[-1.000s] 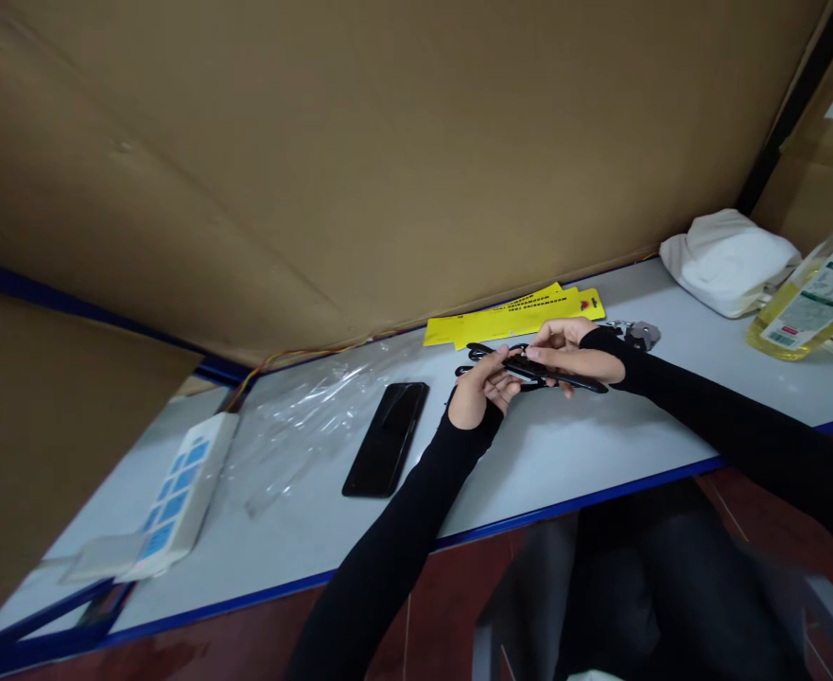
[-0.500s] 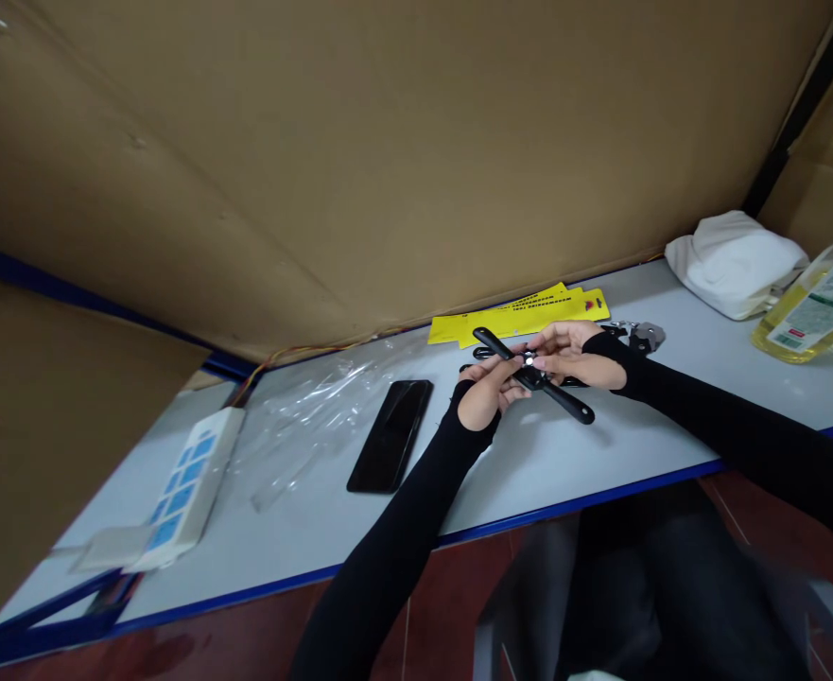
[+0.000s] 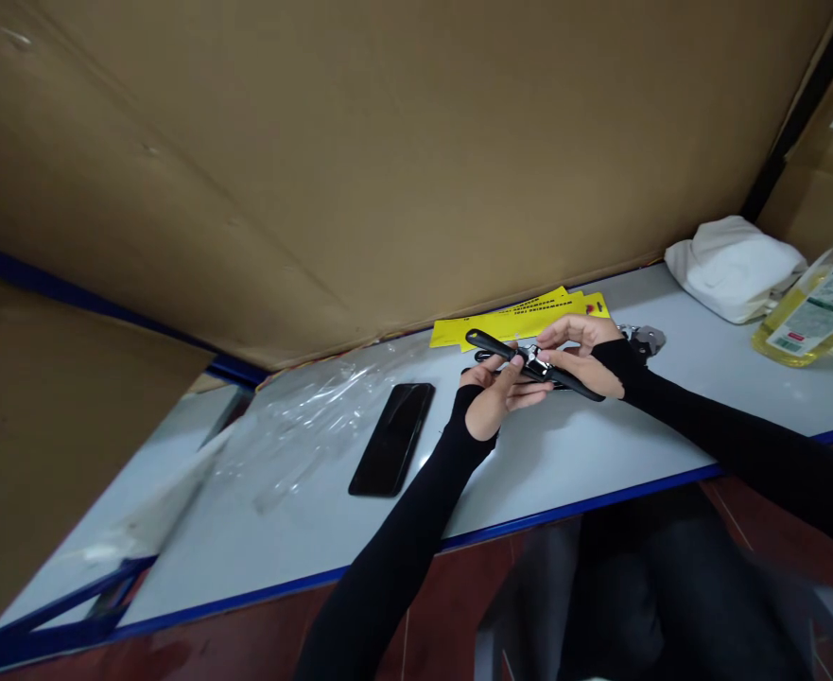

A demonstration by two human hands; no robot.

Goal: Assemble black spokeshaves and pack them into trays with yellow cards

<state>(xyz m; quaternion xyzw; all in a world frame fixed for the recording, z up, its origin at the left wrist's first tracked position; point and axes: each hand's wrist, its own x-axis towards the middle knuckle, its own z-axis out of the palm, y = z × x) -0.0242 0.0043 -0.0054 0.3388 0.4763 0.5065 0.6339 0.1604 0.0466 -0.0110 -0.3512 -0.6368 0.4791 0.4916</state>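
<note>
A black spokeshave [image 3: 533, 369] with two long handles and a shiny metal part at its middle is held tilted above the table. My left hand [image 3: 495, 399] is closed around the body near its left handle, thumb on top. My right hand [image 3: 589, 356] pinches at the metal part with thumb and fingers; exactly which piece it grips is too small to tell. Behind my hands, more black handles lie on the table, partly hidden. Just beyond them are yellow cards [image 3: 508, 322] printed with woodworking lettering.
A black phone [image 3: 391, 440] lies left of my hands, beside clear plastic wrap [image 3: 317, 416]. Dark metal parts [image 3: 644, 340] sit behind my right wrist. To the right are a white cloth bundle [image 3: 732, 265] and a bottle of yellow liquid [image 3: 813, 303]. A cardboard wall [image 3: 416, 161] rises behind.
The spokeshave has turned in my hands, its right handle swinging up toward my right wrist. The white strip with blue labels at far left no longer shows clearly; a whitish blurred shape is there.
</note>
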